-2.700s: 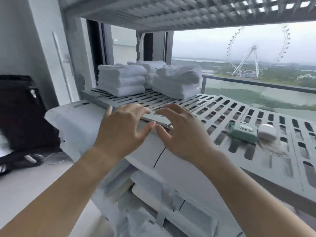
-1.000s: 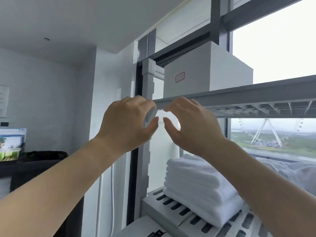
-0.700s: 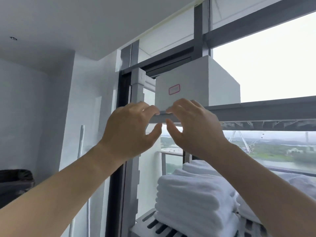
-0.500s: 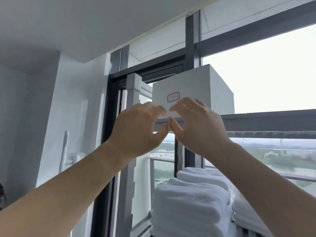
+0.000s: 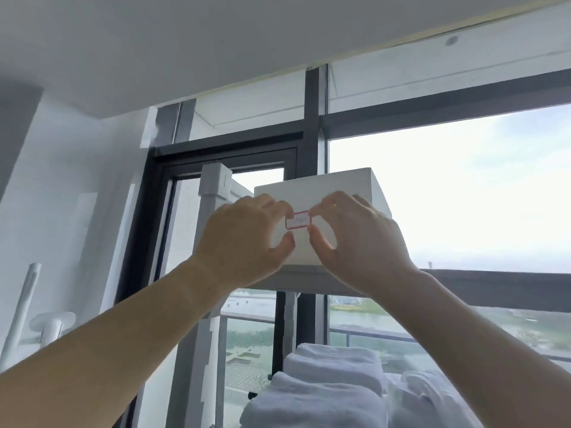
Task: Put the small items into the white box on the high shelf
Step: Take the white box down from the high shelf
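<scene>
The white box [image 5: 321, 185] stands on the high grey shelf [image 5: 494, 282], at its left end, with a red-bordered label [image 5: 297, 219] on its front face. My left hand [image 5: 244, 239] and my right hand [image 5: 358, 239] are raised side by side against that face, fingertips flanking the label, thumbs below it. Both hands have curled, parted fingers and I see nothing held in them. No small items are in view.
Folded white towels [image 5: 327, 384] are stacked on the shelf level below. A white shelf post [image 5: 214, 186] rises just left of the box. Behind is a large window with dark frames. A white door handle [image 5: 46, 325] is at far left.
My view has tilted up from the lower shelf to the top one. Both hands rose together from below the high shelf's edge to the box's front, beside the label.
</scene>
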### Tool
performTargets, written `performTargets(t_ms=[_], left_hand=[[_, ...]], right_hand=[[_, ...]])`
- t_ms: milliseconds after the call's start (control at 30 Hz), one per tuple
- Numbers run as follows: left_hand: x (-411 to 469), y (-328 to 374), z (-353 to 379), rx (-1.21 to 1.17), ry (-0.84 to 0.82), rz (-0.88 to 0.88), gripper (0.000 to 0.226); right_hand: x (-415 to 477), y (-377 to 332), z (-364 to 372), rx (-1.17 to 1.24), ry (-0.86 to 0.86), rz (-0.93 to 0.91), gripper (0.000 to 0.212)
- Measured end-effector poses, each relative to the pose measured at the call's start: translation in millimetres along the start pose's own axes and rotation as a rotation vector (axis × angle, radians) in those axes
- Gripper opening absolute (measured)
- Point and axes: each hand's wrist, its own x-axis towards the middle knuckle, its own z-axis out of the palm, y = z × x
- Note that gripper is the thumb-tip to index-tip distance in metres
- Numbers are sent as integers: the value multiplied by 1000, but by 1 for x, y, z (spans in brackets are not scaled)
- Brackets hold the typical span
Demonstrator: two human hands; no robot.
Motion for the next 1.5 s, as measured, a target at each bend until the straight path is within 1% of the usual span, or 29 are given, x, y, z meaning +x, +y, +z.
performTargets(t_ms=[67, 267, 467, 567, 767, 867, 967, 1133, 1233, 1367, 1500], left_hand=[[13, -2, 9, -25, 15, 11, 31], [44, -1, 35, -97, 57, 26, 29], [55, -3, 60, -164, 70, -5, 29], [50, -1, 72, -168, 88, 3, 30], [58, -4, 80, -179, 141, 5, 34], [67, -8, 81, -186, 128, 4, 41], [74, -11, 82, -223, 71, 21, 48], [73, -11, 80, -291, 7, 10, 53], [72, -10, 76, -318, -3, 4, 52], [76, -7, 67, -336, -1, -63, 45], [77, 0, 55, -330, 121, -78, 35]], right_hand=[[8, 8, 2, -29, -28, 3, 22], [26, 28, 11, -103, -27, 35, 25], [20, 36, 30, -161, 47, 14, 15], [19, 38, 38, -177, 75, 3, 17], [21, 39, 38, -224, 56, 9, 23], [24, 40, 37, -227, 47, 22, 27], [26, 44, 39, -234, 12, 13, 32], [26, 45, 41, -248, -36, 17, 38], [31, 44, 37, -265, -77, 12, 43], [46, 37, 28, -233, -86, 41, 50], [55, 26, 21, -249, -81, 48, 49]])
